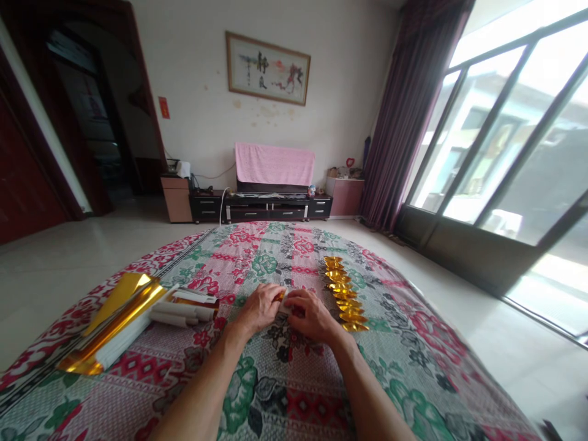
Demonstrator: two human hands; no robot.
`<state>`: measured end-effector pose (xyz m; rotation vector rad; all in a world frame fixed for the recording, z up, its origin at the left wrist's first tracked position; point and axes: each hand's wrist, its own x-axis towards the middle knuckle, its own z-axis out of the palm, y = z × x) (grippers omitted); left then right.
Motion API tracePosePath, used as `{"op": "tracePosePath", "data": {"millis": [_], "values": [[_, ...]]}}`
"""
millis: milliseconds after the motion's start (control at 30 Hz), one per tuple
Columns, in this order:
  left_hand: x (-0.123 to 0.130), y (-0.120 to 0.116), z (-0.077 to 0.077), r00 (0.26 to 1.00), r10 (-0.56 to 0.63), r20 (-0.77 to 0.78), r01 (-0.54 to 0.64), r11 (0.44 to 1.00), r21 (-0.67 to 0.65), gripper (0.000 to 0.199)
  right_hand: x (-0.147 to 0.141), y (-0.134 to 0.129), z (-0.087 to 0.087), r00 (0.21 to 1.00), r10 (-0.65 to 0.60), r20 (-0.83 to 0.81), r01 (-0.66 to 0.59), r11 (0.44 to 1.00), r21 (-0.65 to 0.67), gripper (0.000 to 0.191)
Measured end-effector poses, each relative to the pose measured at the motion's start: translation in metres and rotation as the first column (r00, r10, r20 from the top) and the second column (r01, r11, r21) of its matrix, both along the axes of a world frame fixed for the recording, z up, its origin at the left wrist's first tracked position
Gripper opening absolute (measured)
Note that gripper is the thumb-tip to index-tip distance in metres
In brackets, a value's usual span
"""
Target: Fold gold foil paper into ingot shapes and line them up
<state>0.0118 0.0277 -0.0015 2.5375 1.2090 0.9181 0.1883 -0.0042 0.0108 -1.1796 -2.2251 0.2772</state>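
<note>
Over the middle of the patterned cloth, my left hand and my right hand meet around a small piece of gold and white paper. Both hands have their fingers closed on it, and they hide most of its shape. To the right of my right hand lies a row of folded gold paper boats, pointed at both ends. On the left is a stack of gold foil paper with white backing. Several rolled white and gold papers rest against the stack.
A flowered cloth covers the round surface under my hands. Beyond it stands a low black cabinet with a pink towel over a screen. Tall windows and a purple curtain are on the right.
</note>
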Motion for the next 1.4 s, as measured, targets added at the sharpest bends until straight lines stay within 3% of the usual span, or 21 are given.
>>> {"op": "tracePosePath", "data": {"millis": [533, 733, 967, 1167, 1400], "values": [[0.001, 0.0, 0.001, 0.997, 0.014, 0.071, -0.013, 1.0, -0.024, 0.036, -0.004, 0.0, -0.002, 0.995, -0.099, 0.007, 0.099, 0.995, 0.025, 0.02], [0.001, 0.004, 0.003, 0.997, -0.001, 0.08, 0.003, 1.0, -0.026, 0.035, -0.001, 0.002, 0.001, 0.998, -0.058, 0.023, 0.059, 0.997, -0.043, 0.033], [0.001, 0.005, 0.004, 0.997, -0.007, 0.074, 0.01, 0.999, -0.033, 0.034, -0.005, 0.005, 0.003, 0.997, -0.082, 0.005, 0.082, 0.996, -0.042, 0.016], [0.001, 0.004, 0.004, 0.996, -0.014, 0.089, 0.019, 0.998, -0.052, 0.029, -0.003, 0.009, -0.005, 0.996, -0.092, -0.01, 0.091, 0.995, -0.04, 0.015], [0.001, 0.002, 0.007, 0.995, -0.026, 0.092, 0.03, 0.999, -0.036, 0.021, -0.006, 0.005, -0.008, 0.994, -0.089, -0.062, 0.092, 0.995, 0.041, 0.016]]}}
